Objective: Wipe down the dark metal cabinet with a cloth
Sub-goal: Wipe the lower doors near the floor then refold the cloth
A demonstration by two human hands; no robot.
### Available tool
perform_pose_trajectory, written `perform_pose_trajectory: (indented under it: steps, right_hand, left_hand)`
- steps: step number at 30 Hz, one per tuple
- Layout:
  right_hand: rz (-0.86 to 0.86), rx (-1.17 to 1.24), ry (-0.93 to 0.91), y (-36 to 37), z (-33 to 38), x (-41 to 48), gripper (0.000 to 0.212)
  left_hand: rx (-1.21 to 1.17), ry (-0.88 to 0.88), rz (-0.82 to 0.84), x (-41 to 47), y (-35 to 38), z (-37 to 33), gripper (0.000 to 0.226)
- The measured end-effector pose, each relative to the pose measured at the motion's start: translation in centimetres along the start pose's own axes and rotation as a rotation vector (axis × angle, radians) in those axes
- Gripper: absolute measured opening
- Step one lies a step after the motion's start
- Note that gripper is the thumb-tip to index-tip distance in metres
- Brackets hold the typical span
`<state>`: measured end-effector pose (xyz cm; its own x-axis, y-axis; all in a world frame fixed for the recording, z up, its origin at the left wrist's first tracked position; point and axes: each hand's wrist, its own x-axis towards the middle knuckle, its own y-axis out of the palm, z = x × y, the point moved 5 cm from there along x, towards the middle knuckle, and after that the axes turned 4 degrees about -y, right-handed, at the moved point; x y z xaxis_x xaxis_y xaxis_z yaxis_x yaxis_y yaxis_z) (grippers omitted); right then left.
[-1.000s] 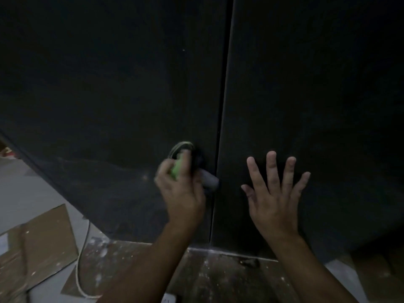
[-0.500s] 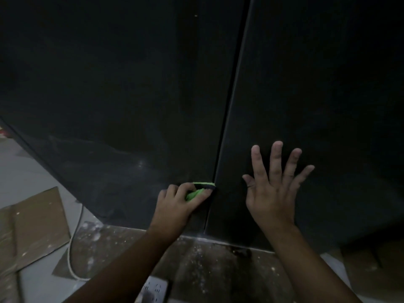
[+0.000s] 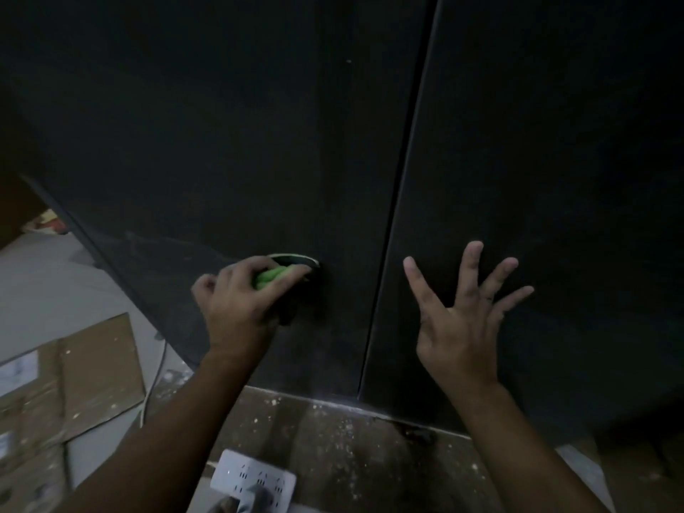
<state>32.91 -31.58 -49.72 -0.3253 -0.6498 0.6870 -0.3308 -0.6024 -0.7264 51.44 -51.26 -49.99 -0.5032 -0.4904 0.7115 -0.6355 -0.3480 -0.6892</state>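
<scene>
The dark metal cabinet (image 3: 222,142) fills the upper and middle view. Its two flat doors meet at a vertical seam (image 3: 399,216) that runs down, right of centre, to the base. The cabinet's left side edge slants from the frame's left margin down towards the bottom corner. Its bottom edge meets a speckled dark floor (image 3: 351,457) along a pale dusty line.

A bright green cloth (image 3: 275,276) is bunched low on the left door, well left of the seam, against a round pale-rimmed fitting (image 3: 296,258). The left hand (image 3: 240,301) holds it, the grip curled and pinching the cloth against the door. A strip of plain door lies between this hand and the seam, and a wide plain door face rises above it.

The right hand (image 3: 462,327) is raised before the lower right door, just right of the seam. Its grip is spread wide with the fingers straight. Whether they touch the metal cannot be told.

Flat brown cardboard sheets (image 3: 92,364) lie on the floor at left, near the cabinet's side edge. A thin white cable (image 3: 155,383) runs between them and the corner. A white power strip (image 3: 255,479) lies under the left forearm.
</scene>
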Motion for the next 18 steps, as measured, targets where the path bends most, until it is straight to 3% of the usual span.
perform_pose_trajectory:
  steps: [3,7,10,12,15,18]
  right_hand:
    - [0.031,0.045,-0.006,-0.7,0.7,0.4,0.088]
    - [0.034,0.081,0.022,-1.3,2.2,1.6,0.072]
    - [0.084,0.049,-0.138,-1.1,4.5,2.5,0.063]
    - [0.139,0.010,-0.267,-0.5,6.6,2.8,0.064]
    - [0.189,-0.031,-0.249,0.4,8.9,3.4,0.069]
    - [0.199,-0.058,-0.237,1.4,10.3,3.7,0.072]
  left_hand:
    - [-0.003,-0.216,-0.088,0.3,-1.4,4.1,0.055]
    - [-0.155,-0.715,-0.176,-0.1,-1.8,9.7,0.063]
    - [-0.351,-0.995,-0.257,-0.6,-1.7,13.6,0.053]
    - [-0.434,-1.108,-0.287,-0.8,-1.5,15.7,0.052]
    - [-0.459,-1.183,-0.258,-0.3,-0.7,18.5,0.052]
    - [-0.480,-1.293,-0.124,-0.3,1.0,21.1,0.056]
